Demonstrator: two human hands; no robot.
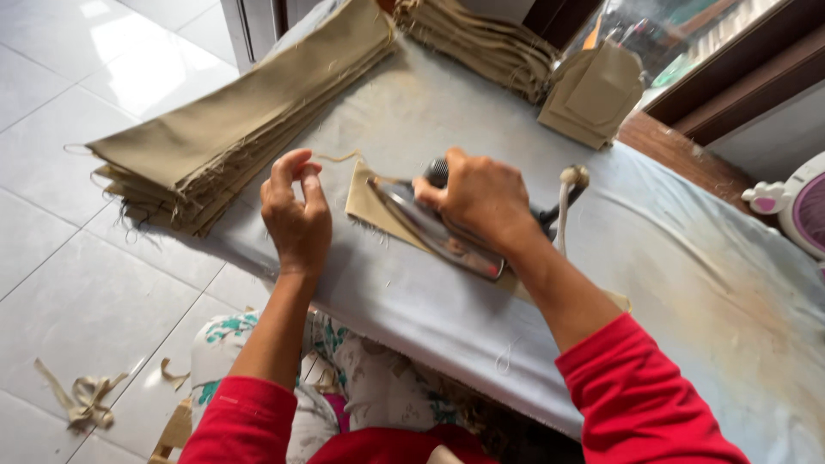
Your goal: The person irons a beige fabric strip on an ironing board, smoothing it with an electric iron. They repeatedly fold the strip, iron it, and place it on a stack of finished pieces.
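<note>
My right hand (481, 198) grips the dark handle of a metal clothes iron (434, 230), which rests tilted on a small tan fabric piece (365, 202) lying on the pale cloth-covered ironing table (653, 258). My left hand (296, 215) hovers just left of that piece, fingers loosely curled, thumb and forefinger pinched close near a loose tan thread (337, 157). It holds nothing that I can make out. The iron's cord (563, 215) rises behind my right wrist.
A long stack of tan fabric panels (232, 129) lies along the table's left edge. More folded tan pieces (481, 43) and pocket-shaped pieces (593, 90) sit at the far end. Fabric scraps (82, 397) lie on the white tiled floor. A small fan (799, 202) stands at right.
</note>
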